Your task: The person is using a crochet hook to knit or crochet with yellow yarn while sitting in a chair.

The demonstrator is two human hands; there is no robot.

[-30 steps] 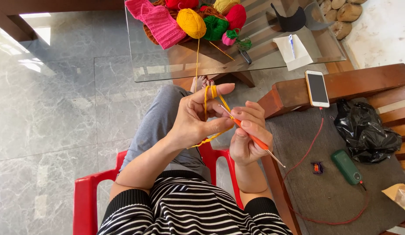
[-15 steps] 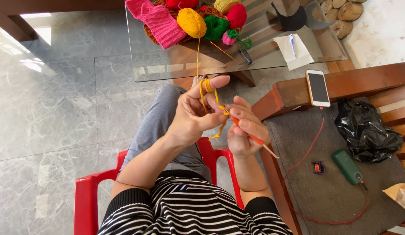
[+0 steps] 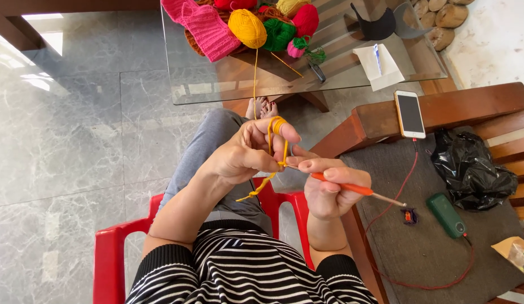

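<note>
Keeping my left hand pinching the yellow wool yarn taut, I'd steady the orange-handled metal crochet hook, gripped by my right hand at four o'clock.

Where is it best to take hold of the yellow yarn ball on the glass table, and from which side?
Grip the yellow yarn ball from above, fingers around its round middle. It lies at the front of the yarn pile on the glass table, with a pink knitted piece close on one side and a green ball on the other; only its top and front are free.
</note>
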